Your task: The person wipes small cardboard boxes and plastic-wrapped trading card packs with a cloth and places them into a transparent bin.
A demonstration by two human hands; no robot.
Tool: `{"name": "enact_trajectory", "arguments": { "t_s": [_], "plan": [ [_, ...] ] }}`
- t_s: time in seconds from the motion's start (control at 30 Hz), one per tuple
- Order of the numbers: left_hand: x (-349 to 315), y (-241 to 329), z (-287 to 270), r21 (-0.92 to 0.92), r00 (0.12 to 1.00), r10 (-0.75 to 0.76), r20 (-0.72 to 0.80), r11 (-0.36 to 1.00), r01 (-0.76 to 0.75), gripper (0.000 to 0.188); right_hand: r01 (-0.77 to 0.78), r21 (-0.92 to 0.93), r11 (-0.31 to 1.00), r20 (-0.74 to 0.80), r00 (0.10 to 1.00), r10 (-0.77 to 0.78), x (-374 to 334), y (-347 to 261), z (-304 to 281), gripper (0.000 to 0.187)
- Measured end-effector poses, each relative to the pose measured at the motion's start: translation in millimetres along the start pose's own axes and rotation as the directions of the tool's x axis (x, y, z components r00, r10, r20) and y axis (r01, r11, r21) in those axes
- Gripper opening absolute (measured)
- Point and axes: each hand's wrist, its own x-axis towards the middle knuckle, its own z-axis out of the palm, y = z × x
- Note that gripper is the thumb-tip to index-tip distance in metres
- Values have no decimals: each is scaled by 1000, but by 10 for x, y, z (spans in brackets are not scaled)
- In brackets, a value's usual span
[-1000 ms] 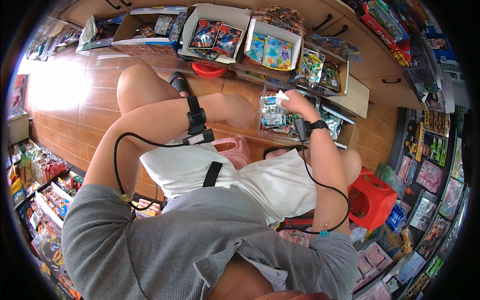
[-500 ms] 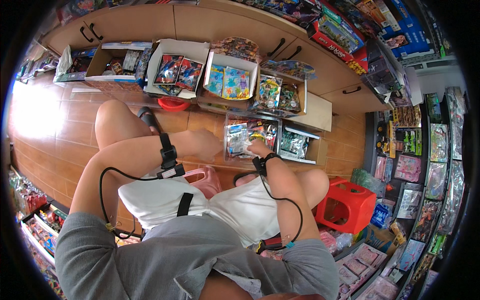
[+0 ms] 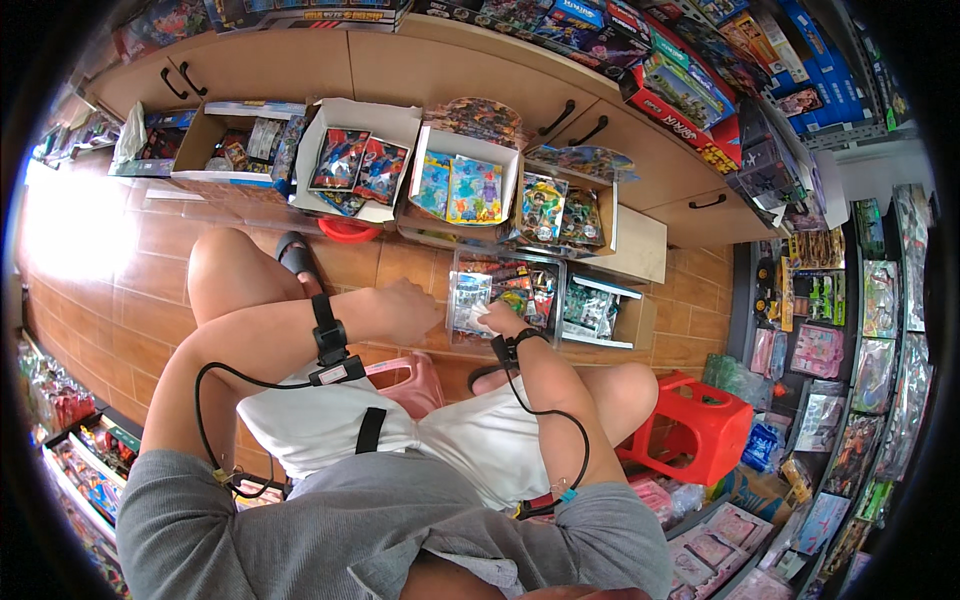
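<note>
In front of my knees stands a clear plastic bin (image 3: 556, 318) holding several shiny toy packets (image 3: 514, 283). At its near edge is my right hand (image 3: 504, 318), its fingers pinched on a small whitish piece (image 3: 478, 322) whose kind I cannot make out. My left hand (image 3: 406, 309) hangs just left of the bin, its fingers curled in; whatever may be inside them is hidden. To the right of the bin lies an open carton (image 3: 628, 315) of silvery packets. Dark bands with a cable are strapped to both wrists.
Several open cartons of packets, one a white box (image 3: 385, 208), line up before the wooden cabinets (image 3: 430, 75). A red stool (image 3: 715, 425) stands by my right knee, a pink stool (image 3: 415, 385) between my legs. Shelves of packaged toys (image 3: 825, 350) fill the right.
My right hand has shifted slightly left and down toward the bin's near edge, with the whitish piece. My left hand has dropped a little. The camera view has tilted slightly.
</note>
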Motion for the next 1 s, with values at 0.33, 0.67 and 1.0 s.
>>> {"name": "enact_trajectory", "arguments": {
  "t_s": [0.33, 0.67, 1.0],
  "plan": [
    [129, -63, 3, -2, 989, -111, -93, 994, 111, 46, 174, -369, 913, 11, 983, -183, -334, -846, -432, 29],
    [236, 33, -62, -758, 862, -302, -406, 638, -133, 75, 287, -569, 771, -155, 883, -443, -1721, -2232, -1204, 22],
    [282, 133, -168, -749, 785, -469, -404, -322, -579, 43, 531, -705, 471, -81, 600, -796, -2177, -2861, -639, 14]
  ]
}}
